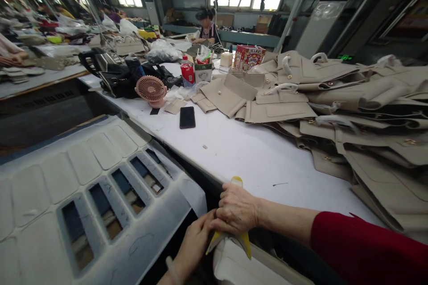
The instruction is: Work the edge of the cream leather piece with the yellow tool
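Observation:
My right hand, in a red sleeve, is closed round a yellow-edged strip. One yellow tip sticks out above the knuckles, and two flared yellow ends show below the fingers. Against it, from the lower left, comes my left hand with a pale band at the wrist. Its fingers are bent together by the right thumb; what they pinch is hidden. Directly below the hands is a pale beige piece with a whitish covering, cut off by the bottom edge of the view.
Beige bags are heaped along the right of the white table. A phone, a pink fan and a red bottle stand farther back. At left lies a pale slotted board. A co-worker sits beyond.

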Demonstrator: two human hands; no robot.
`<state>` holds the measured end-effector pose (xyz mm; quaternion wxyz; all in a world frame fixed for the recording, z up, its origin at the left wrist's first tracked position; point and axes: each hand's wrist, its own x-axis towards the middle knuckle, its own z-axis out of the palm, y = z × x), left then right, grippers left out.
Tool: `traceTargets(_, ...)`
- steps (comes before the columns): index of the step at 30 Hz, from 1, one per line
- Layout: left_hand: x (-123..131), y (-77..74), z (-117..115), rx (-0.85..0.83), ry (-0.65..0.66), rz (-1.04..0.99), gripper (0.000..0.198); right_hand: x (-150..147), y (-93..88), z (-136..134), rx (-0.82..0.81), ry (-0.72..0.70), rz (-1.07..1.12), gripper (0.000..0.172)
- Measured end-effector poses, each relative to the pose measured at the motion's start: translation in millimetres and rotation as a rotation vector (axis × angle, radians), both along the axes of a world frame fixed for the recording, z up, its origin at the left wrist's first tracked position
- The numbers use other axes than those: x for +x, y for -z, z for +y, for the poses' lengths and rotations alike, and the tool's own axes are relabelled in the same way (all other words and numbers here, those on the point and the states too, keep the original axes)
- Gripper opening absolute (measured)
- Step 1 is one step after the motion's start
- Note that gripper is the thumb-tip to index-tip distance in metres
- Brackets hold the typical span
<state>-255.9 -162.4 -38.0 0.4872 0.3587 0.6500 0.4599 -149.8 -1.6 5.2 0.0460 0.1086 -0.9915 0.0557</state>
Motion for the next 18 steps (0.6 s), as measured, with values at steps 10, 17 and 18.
traceTargets(10,5,-39.3,-24,0.066,0.289,0.130,0.042,15,-4.0,-10,0.020,0.131,-0.027,0.056)
traceTargets(17,6,-44.6,-23,0.079,0.340,0.361,0.034,30,-4.8,-23,-0.003,0.261,-0.062,0.055)
traceTargets(18,6,-45.0,-24,0.094,0.340,0.369,0.033,32,-5.8,-26,-0.008,0.288,-0.070,0.055)
